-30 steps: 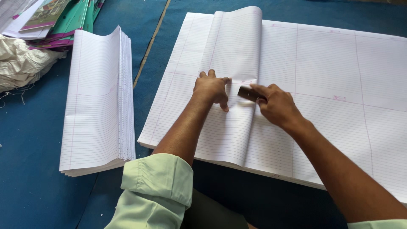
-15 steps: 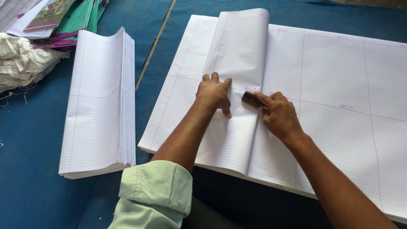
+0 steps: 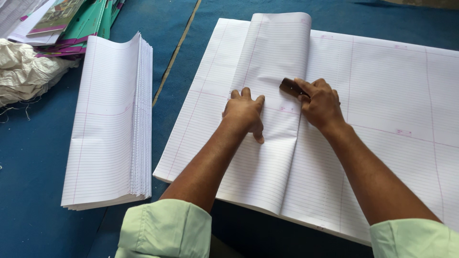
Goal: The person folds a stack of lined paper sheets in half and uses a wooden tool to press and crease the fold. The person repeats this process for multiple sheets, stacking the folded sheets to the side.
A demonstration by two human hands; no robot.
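- Ruled paper sheets (image 3: 382, 124) — a broad white stack spread flat on the blue surface (image 3: 28, 191), running out under and beyond the fingers of both hands.
- Folded sheet (image 3: 272, 86) lies doubled over on that stack, its rounded fold past the fingertips, its loose edge running between the two hands.
- Pile of folded sheets (image 3: 110, 129) sits well apart, off to the outer side of the left fingers.
- Crumpled white sack (image 3: 24, 71) and green booklets (image 3: 81, 21) lie beyond that pile.
- Left hand (image 3: 245, 112) is unclenched — fingers (image 3: 246, 94) spread flat, pressing the folded sheet down, grasping nothing.
- Right hand (image 3: 320, 102) has its fingers (image 3: 306, 86) curled on a small dark wooden block (image 3: 288, 87), pressed onto the paper at the fold's edge, just beside the left fingertips.
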